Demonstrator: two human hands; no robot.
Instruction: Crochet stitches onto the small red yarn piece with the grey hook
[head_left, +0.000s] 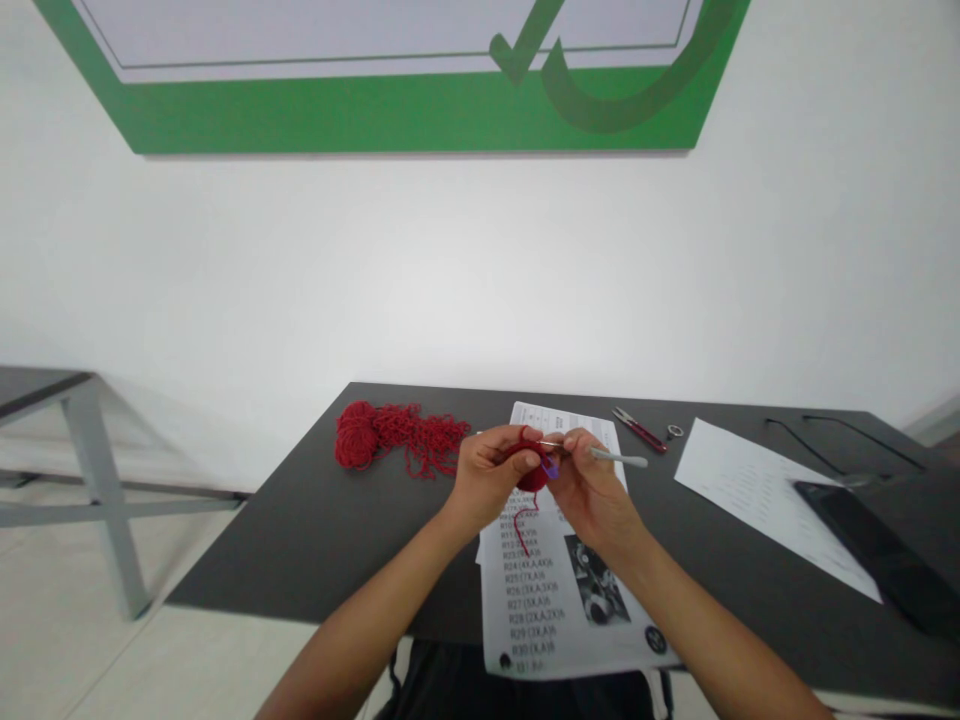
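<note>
Between my two hands is a small piece of red crochet work (533, 478), with a loose red tail hanging below it. My left hand (491, 470) is closed around its left side, and a strand of red yarn runs over the index finger. In my right hand (592, 485) is a crochet hook (622, 459) with a grey handle, pinched between the fingers. The hook's metal tip points left and meets the red work. A purple stitch marker (551, 467) sits at the work's right edge. My fingers hide part of the piece.
A ball of red yarn (356, 436) with loose tangled strands lies left. Beneath my hands is a printed pattern sheet (555, 610). To the right are thread snips (640, 430), a small ring (675, 431), another paper (739, 480), eyeglasses (847, 475) and a black phone (862, 535).
</note>
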